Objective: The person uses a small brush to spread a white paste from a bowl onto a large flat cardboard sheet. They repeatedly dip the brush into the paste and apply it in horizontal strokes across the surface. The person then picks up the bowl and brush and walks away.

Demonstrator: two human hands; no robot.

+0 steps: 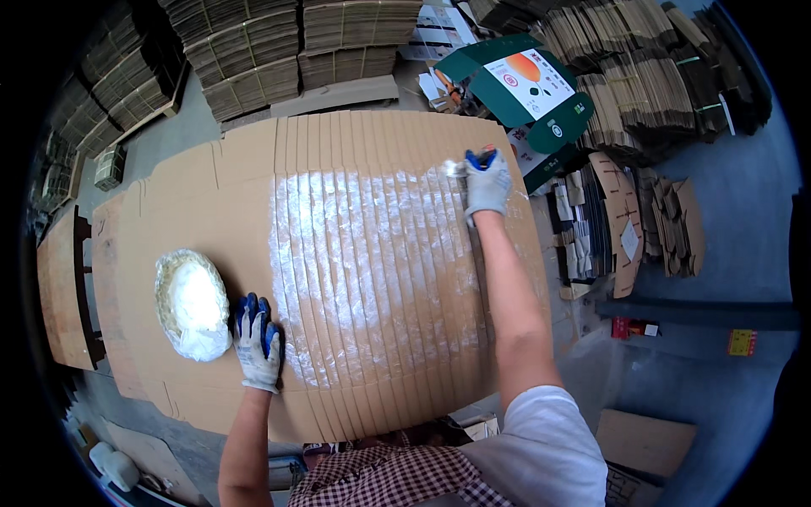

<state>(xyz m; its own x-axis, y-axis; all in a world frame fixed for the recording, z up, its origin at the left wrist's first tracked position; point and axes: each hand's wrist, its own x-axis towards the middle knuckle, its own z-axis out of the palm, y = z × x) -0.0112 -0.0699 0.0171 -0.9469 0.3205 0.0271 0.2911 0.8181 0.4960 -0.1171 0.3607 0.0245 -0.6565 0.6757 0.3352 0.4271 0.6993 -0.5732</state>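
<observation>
Overlapping cardboard sheets (228, 203) lie fanned in narrow strips across the work table, their exposed edges coated with a white, shiny paste (363, 253). My right hand (487, 186), in a white and blue glove, reaches to the far right of the strips. It is closed around what looks like a brush (454, 169), whose whitish end touches the cardboard; its handle is mostly hidden. My left hand (257, 340), gloved the same way, rests with fingers stretched out at the strips' left edge. Just left of it sits a plastic-lined bowl (203, 304) of white paste.
Strapped stacks of flat cardboard (245, 51) stand behind the table, with more bundles (625, 76) at the far right. A green printed box (515, 84) is just beyond the table's far right corner. Another wooden table (63, 287) stands at the left.
</observation>
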